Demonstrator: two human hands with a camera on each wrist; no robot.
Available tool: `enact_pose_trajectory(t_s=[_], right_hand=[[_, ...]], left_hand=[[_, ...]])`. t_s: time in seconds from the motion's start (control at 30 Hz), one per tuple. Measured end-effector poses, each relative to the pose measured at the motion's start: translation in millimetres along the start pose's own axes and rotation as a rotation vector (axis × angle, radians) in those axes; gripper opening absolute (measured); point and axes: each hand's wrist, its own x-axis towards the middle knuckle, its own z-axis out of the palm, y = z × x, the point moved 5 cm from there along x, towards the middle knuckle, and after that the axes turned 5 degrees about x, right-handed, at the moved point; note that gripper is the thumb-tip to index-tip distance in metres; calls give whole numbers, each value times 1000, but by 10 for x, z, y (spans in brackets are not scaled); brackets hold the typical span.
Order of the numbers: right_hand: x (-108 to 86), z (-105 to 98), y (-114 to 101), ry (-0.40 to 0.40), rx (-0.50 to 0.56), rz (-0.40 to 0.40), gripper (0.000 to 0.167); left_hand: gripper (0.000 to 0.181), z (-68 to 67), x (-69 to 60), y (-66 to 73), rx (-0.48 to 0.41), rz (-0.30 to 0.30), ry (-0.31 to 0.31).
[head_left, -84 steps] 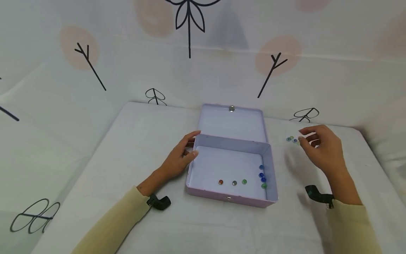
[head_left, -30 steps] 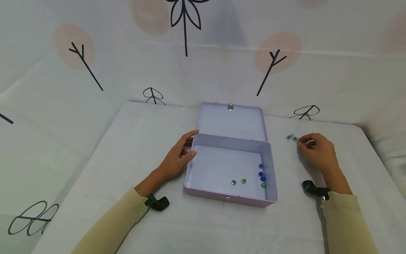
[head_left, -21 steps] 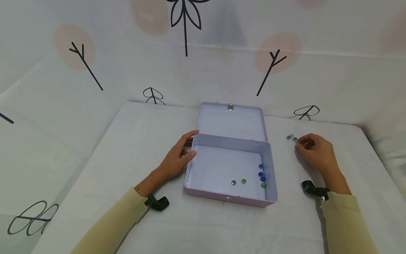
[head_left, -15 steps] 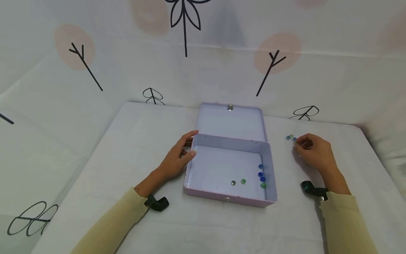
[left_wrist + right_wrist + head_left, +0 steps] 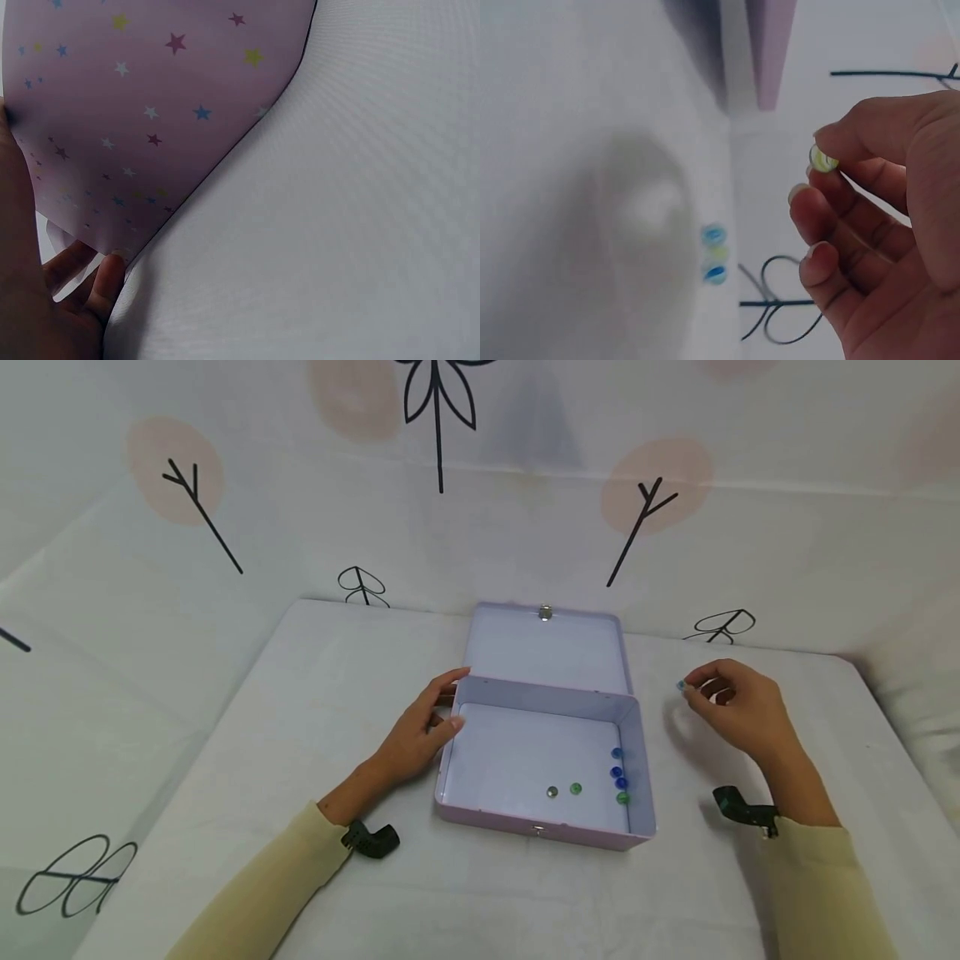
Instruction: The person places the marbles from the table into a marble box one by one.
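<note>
My left hand (image 5: 415, 737) grips the left wall of an open lilac tin box (image 5: 547, 835), with the thumb at the rim. The left wrist view shows the box's star-printed outside (image 5: 161, 97) and the fingers at its corner. Between thumb and forefinger my right hand (image 5: 742, 706) pinches a clear marble (image 5: 823, 158) with a yellow-green swirl, raised off the cloth. Three more marbles (image 5: 715, 274), two blue and one yellowish, lie together beyond it; in the head view the hand hides most of them. Inside the box are blue marbles (image 5: 617, 772), green marbles (image 5: 576, 788) and a greyish marble (image 5: 552, 792).
The box's lid (image 5: 547, 647) lies back behind it, its metal clasp (image 5: 545, 612) at the far edge. A white cloth (image 5: 360, 668) covers the table, and a patterned sheet (image 5: 525, 527) rises behind. Black wrist cameras (image 5: 371, 841) sit on both wrists.
My right hand has risen off the cloth and shifted slightly left, the marble pinched in its fingertips. An orange marble seen in the box in the oldest frame is out of sight. My left hand stays put.
</note>
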Motion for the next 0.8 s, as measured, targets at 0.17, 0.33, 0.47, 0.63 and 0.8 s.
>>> enact_pose_trajectory(t_s=[0.17,0.33,0.47,0.63,0.8], right_hand=[[-19,4,-259,-13,31,-52,18],[-44,29,-464,-14,49,-116,17],[-69,56,-564,-33,54,-142,17],[-86,79,-666,-45,72,-205,19],[-92,118,-729,-57,84,-233,22]], left_hand=[[66,-3,-2,6,-2,1,-1],[65,3,5,-1,1,1,-4],[68,43,19,-193,9,-6,-4],[69,88,36,-400,25,-3,4],[68,86,35,-422,34,-4,6]])
